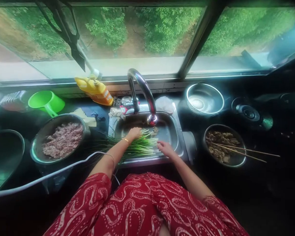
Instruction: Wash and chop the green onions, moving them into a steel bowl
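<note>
A bunch of long green chives (137,148) lies across the front of the steel sink (170,126), with pale ends to the right and leaf tips trailing over the left rim. My left hand (134,133), with a gold band at the wrist, is closed on the upper side of the bunch. At the pale ends, my right hand (165,148) has its fingertips pinched together against the stalks. A curved faucet (145,87) arches over the basin, its head above brownish scraps (154,131) behind the chives.
To the left stand a bowl of minced meat (62,141), a green cup (46,101) and a yellow bottle (94,91). A white cable (51,175) crosses in front. On the right are a steel colander (205,98) and a bowl of brown pieces (223,146) with chopsticks (250,151).
</note>
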`<action>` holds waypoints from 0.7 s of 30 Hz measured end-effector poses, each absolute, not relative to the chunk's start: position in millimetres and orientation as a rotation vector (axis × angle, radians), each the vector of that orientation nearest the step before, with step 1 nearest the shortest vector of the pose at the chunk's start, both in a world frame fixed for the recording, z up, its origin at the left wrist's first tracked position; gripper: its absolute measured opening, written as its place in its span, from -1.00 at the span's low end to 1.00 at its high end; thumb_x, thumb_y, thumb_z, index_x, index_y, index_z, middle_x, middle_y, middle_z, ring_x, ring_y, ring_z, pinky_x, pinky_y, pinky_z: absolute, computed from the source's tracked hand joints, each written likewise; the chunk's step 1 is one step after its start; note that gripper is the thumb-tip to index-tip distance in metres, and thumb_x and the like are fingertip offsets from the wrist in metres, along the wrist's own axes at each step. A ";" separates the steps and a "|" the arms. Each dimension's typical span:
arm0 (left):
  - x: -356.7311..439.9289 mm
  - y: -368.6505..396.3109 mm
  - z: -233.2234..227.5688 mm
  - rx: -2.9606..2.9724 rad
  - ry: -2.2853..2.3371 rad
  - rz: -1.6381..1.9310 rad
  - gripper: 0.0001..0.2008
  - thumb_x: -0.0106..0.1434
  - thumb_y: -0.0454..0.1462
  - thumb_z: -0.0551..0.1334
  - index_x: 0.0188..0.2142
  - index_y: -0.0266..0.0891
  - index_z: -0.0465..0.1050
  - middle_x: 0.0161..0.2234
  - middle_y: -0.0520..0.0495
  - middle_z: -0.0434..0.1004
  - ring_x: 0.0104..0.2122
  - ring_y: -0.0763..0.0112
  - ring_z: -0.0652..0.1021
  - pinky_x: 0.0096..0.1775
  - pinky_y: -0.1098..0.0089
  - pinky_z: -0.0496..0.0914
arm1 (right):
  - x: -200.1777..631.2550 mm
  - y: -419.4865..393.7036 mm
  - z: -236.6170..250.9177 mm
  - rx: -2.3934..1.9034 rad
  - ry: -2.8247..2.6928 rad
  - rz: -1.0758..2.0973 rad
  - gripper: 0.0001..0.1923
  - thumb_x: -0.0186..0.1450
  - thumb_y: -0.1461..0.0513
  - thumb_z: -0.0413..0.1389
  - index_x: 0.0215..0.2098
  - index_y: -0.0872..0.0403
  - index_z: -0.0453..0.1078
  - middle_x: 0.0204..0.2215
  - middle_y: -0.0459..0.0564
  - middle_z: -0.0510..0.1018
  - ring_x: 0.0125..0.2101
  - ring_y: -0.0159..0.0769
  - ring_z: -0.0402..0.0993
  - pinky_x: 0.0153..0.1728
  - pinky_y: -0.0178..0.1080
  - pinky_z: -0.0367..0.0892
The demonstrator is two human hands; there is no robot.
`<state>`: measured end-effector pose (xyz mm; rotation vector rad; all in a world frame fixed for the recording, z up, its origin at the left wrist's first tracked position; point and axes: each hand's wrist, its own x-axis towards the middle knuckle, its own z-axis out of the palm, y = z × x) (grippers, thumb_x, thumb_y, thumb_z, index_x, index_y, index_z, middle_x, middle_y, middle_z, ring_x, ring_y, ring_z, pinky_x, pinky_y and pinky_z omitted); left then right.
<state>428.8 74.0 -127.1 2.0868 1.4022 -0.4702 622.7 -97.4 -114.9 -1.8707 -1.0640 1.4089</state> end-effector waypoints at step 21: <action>444.9 51.1 -67.5 2.438 1.242 -0.352 -0.69 0.24 -0.25 0.08 -0.11 -0.30 0.48 -0.17 -0.30 0.54 -0.14 0.09 0.53 -0.16 0.26 0.38 | 543.2 -4.5 -117.5 -1.246 -0.112 1.536 -0.81 0.22 0.08 0.15 -0.40 0.03 0.35 -0.53 -0.16 0.52 -0.44 -0.40 0.46 -0.43 -0.38 0.30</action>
